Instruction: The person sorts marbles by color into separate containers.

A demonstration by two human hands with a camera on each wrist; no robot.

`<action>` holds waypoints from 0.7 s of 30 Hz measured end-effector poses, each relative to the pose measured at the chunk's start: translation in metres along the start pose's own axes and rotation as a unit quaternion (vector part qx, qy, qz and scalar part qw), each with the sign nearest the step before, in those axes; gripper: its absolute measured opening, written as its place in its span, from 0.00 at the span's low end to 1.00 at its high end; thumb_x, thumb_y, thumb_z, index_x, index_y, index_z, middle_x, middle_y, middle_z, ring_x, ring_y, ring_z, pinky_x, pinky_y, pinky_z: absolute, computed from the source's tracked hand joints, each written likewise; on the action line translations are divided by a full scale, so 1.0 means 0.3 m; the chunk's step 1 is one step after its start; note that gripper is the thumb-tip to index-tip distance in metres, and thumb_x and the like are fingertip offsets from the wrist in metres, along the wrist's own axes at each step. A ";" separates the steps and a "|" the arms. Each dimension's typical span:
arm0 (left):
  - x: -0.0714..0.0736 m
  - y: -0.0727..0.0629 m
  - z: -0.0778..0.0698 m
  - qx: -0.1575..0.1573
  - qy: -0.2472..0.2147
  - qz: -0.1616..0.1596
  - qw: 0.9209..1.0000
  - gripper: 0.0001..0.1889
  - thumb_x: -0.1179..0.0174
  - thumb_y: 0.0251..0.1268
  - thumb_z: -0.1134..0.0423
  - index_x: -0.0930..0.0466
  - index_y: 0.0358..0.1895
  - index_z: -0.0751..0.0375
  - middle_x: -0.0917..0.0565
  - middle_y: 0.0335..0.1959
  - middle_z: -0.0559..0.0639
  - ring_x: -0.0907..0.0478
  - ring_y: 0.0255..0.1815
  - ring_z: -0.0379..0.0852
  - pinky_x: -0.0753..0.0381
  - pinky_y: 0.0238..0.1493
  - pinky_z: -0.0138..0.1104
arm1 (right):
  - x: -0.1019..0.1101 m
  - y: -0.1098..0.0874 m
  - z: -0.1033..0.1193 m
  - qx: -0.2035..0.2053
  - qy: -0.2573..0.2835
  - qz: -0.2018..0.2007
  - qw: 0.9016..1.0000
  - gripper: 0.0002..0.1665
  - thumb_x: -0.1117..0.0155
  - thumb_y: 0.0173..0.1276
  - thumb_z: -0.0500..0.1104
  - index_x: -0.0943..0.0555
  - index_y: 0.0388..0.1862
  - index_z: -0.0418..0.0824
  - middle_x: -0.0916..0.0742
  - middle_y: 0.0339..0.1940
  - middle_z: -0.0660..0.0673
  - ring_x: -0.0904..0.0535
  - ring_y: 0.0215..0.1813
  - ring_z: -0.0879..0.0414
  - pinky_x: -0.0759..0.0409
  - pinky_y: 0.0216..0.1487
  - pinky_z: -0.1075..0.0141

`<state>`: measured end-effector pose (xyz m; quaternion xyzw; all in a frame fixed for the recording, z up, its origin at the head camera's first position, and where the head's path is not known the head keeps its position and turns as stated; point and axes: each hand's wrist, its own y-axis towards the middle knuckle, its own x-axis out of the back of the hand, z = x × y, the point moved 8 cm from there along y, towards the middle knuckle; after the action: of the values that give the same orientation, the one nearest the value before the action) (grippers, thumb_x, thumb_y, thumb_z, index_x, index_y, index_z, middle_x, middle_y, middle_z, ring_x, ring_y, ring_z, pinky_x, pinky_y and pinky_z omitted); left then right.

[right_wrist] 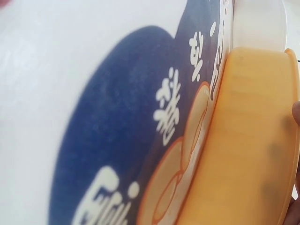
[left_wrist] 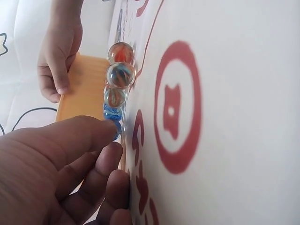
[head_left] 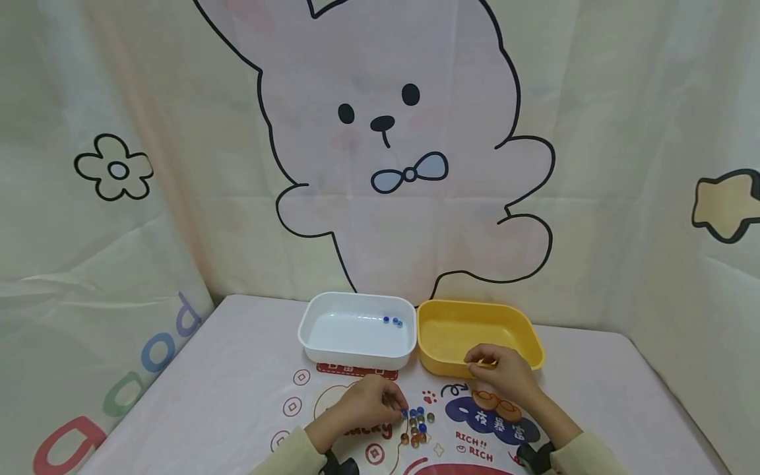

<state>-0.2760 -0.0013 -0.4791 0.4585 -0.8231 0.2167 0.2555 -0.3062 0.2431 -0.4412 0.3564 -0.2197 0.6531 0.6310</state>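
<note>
A blue marble sits at the far left corner of a tight cluster of glass marbles on the bench, pinched between the thumb and bent fingers of the left hand. The cluster mixes blue ones with brownish ones, and an orange-swirled marble lies at its near edge.

Beyond the cluster stands a white rectangular tub, with three blue marbles on its floor toward the right. A yellow rectangular tub stands just beside it on the right. The right hand is at the near rim of the yellow tub, its fingers loosely bent with no marble visible among them; whether they touch the rim cannot be told.

Pale yellow sleeves cover both forearms. The white bench cover carries printed red rings, lettering and a dark blue cloud motif near the right hand. Behind hangs a cream curtain with a large outlined cartoon animal wearing a blue bow tie.
</note>
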 end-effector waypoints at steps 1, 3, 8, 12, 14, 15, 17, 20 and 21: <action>0.001 -0.001 0.000 0.001 -0.002 0.001 1.000 0.06 0.31 0.50 0.65 0.15 0.30 0.48 0.19 0.23 0.37 0.25 0.25 0.35 0.26 0.30 0.28 | 0.000 0.000 -0.001 0.000 0.000 0.000 1.000 0.05 0.30 0.60 0.44 0.16 0.33 0.55 0.14 0.36 0.58 0.22 0.41 0.60 0.22 0.47 0.69; 0.003 -0.002 0.000 0.003 -0.006 0.002 1.000 0.06 0.30 0.49 0.64 0.15 0.30 0.48 0.19 0.23 0.37 0.24 0.25 0.36 0.26 0.30 0.28 | -0.003 0.000 -0.004 -0.001 0.000 0.002 1.000 0.05 0.30 0.60 0.43 0.16 0.33 0.55 0.14 0.36 0.58 0.22 0.41 0.60 0.22 0.46 0.70; 0.012 -0.005 -0.002 0.002 -0.021 0.004 1.000 0.06 0.30 0.50 0.64 0.15 0.30 0.48 0.19 0.24 0.38 0.24 0.26 0.37 0.26 0.31 0.28 | -0.008 0.001 -0.010 -0.005 0.001 0.006 1.000 0.05 0.30 0.60 0.43 0.16 0.33 0.55 0.14 0.36 0.58 0.22 0.41 0.60 0.22 0.46 0.71; 0.033 -0.009 -0.011 -0.005 -0.038 0.001 0.999 0.06 0.31 0.50 0.64 0.14 0.32 0.49 0.18 0.25 0.39 0.24 0.28 0.38 0.25 0.32 0.28 | -0.010 0.001 -0.011 -0.006 0.002 0.006 1.000 0.06 0.30 0.60 0.43 0.16 0.33 0.55 0.14 0.36 0.58 0.22 0.40 0.60 0.22 0.45 0.72; 0.046 -0.009 -0.014 -0.007 -0.038 -0.003 0.999 0.06 0.31 0.51 0.64 0.14 0.32 0.49 0.18 0.26 0.38 0.24 0.28 0.38 0.26 0.32 0.29 | -0.010 0.000 -0.011 -0.007 0.003 0.005 1.000 0.06 0.30 0.60 0.43 0.16 0.33 0.55 0.14 0.36 0.57 0.23 0.40 0.60 0.22 0.45 0.72; 0.052 -0.009 -0.016 -0.008 -0.035 -0.006 0.999 0.05 0.31 0.51 0.63 0.14 0.33 0.48 0.18 0.27 0.38 0.24 0.28 0.39 0.26 0.31 0.29 | -0.009 0.000 -0.010 -0.006 0.002 0.005 1.000 0.06 0.30 0.60 0.43 0.16 0.33 0.55 0.14 0.36 0.57 0.23 0.39 0.60 0.22 0.44 0.72; 0.066 -0.006 -0.020 -0.010 -0.030 -0.011 0.999 0.05 0.32 0.52 0.62 0.14 0.33 0.48 0.18 0.27 0.37 0.25 0.29 0.39 0.26 0.30 0.29 | -0.008 0.001 -0.010 -0.005 0.004 0.005 1.000 0.05 0.30 0.60 0.43 0.16 0.33 0.55 0.14 0.36 0.57 0.23 0.39 0.60 0.22 0.44 0.71; 0.084 0.000 -0.028 -0.015 -0.034 -0.014 0.999 0.06 0.32 0.53 0.61 0.14 0.35 0.48 0.17 0.28 0.37 0.24 0.29 0.40 0.24 0.29 0.30 | -0.006 0.002 -0.012 -0.005 0.000 0.006 1.000 0.05 0.30 0.60 0.43 0.16 0.33 0.56 0.14 0.35 0.58 0.23 0.40 0.60 0.22 0.45 0.70; 0.091 0.002 -0.031 -0.016 -0.037 -0.015 0.999 0.06 0.32 0.54 0.61 0.14 0.35 0.49 0.17 0.29 0.37 0.23 0.29 0.40 0.23 0.29 0.30 | -0.006 0.002 -0.013 -0.004 -0.002 0.007 1.000 0.05 0.30 0.60 0.44 0.16 0.33 0.56 0.14 0.35 0.58 0.23 0.40 0.60 0.22 0.45 0.70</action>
<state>-0.2867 -0.0131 -0.4552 0.4748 -0.8283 0.1822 0.2351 -0.3077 0.2446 -0.4449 0.3539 -0.2262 0.6555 0.6276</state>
